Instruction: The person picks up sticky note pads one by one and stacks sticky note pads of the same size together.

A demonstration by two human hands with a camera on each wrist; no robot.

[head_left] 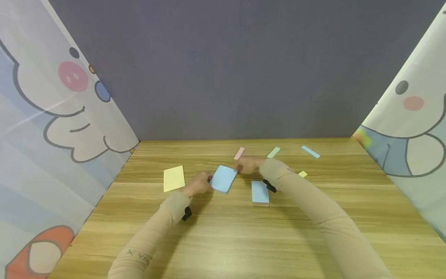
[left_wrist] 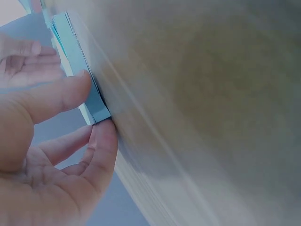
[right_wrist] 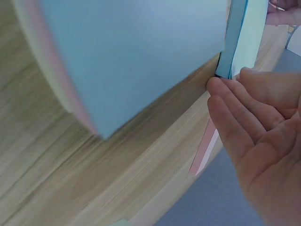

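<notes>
Between the two hands lies a square blue pad point(head_left: 223, 179) on the wooden table, turned at a slant. My left hand point(head_left: 200, 183) pinches its near-left edge; in the left wrist view the thumb and fingers of the left hand point(left_wrist: 61, 136) grip the corner of the blue pad point(left_wrist: 80, 70). At the far-right corner, my right hand point(head_left: 248, 164) touches the pad; in the right wrist view the fingertips of the right hand point(right_wrist: 263, 127) meet the end of the pad point(right_wrist: 233, 42), fingers nearly straight. Below the right wrist sits a thicker stack with a blue top point(head_left: 259, 192).
A yellow square point(head_left: 174, 178) lies at the left. Along the back are a pink strip point(head_left: 239, 153), a green strip point(head_left: 273, 152) and a blue strip point(head_left: 310, 151). A small yellow piece point(head_left: 302, 174) shows beside the right forearm. A dark panel point(head_left: 244, 69) stands behind the table.
</notes>
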